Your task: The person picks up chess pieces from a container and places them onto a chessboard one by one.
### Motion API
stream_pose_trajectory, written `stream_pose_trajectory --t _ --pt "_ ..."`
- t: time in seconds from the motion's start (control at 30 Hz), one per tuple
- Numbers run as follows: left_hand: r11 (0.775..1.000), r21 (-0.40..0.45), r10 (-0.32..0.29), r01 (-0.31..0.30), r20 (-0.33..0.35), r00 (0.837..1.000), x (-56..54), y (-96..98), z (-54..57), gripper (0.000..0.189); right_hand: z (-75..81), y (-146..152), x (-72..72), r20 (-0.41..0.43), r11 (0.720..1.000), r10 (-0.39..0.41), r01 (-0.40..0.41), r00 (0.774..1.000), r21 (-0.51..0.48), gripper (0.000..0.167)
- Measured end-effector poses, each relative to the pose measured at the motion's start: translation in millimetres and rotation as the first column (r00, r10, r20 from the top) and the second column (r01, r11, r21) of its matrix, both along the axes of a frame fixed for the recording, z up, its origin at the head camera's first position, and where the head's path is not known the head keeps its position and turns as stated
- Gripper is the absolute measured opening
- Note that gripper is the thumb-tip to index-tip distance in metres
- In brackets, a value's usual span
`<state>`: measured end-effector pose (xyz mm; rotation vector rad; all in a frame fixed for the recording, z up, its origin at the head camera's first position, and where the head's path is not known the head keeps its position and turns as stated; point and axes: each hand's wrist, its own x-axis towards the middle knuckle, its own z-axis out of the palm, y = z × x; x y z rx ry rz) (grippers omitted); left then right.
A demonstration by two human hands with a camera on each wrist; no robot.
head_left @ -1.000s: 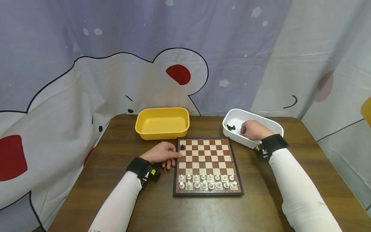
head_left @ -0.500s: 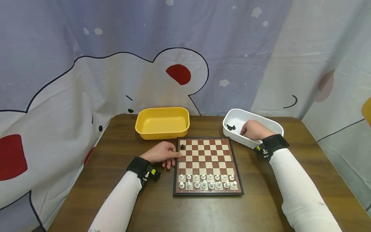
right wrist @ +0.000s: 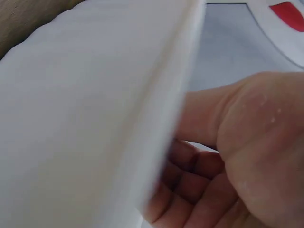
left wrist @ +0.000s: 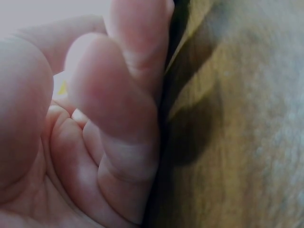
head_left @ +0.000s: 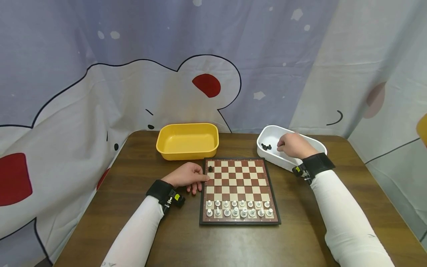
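My left hand (head_left: 187, 175) lies at the left edge of the chessboard (head_left: 238, 190), one finger reaching onto the squares and the others resting loosely on the table. Just ahead of that finger stands a black chess piece (head_left: 210, 169). My right hand (head_left: 294, 145) is over the white tray (head_left: 271, 159), its fingers bent with the tips close together. Whether a piece is between those tips cannot be seen; in the right wrist view the tray's wall (right wrist: 85, 123) hides them. Several black chess pieces (head_left: 265, 147) lie in the tray, left of the right hand.
Two rows of white chess pieces (head_left: 235, 211) stand on the near side of the board. A yellow tray (head_left: 187, 157) sits behind the board at the left. A printed curtain (head_left: 160, 96) hangs behind the wooden table (head_left: 180, 241).
My right hand has risen slightly inside the white tray, its fingertips lifting up from the bottom. The left hand and the pieces on the board stay where they were.
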<state>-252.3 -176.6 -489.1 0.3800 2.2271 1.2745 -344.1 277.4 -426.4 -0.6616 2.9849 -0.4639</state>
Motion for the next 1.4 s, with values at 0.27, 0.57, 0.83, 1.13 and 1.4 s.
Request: stream_pose_trajectory --t 0.27,0.57,0.83,1.13,1.4 --pt "1.0 0.006 0.007 -0.007 0.004 1.0 0.0 1.3 2.0 0.037 18.9 -31 9.9 -0.105 0.997 0.039 -0.046 0.994 -0.067 0.006" --pt "1.0 0.001 0.004 -0.004 -0.005 1.0 0.8 1.8 1.9 0.037 25.0 -76 26.4 -0.128 0.979 0.168 -0.181 0.977 -0.098 0.006" --pt "1.0 0.004 0.002 -0.002 -0.009 1.0 0.2 2.3 1.8 0.036 19.9 -115 37.6 -0.094 0.953 0.271 -0.281 0.958 -0.11 0.007" --pt "1.0 0.004 0.006 -0.006 -0.004 1.0 0.6 2.5 1.9 0.035 13.4 -152 45.8 -0.09 0.895 0.431 -0.438 0.898 -0.089 0.006" --pt "1.0 0.003 0.008 -0.007 -0.006 1.0 0.6 1.8 1.4 0.035 2.1 -173 47.4 -0.045 0.865 0.491 -0.493 0.87 -0.091 0.005"
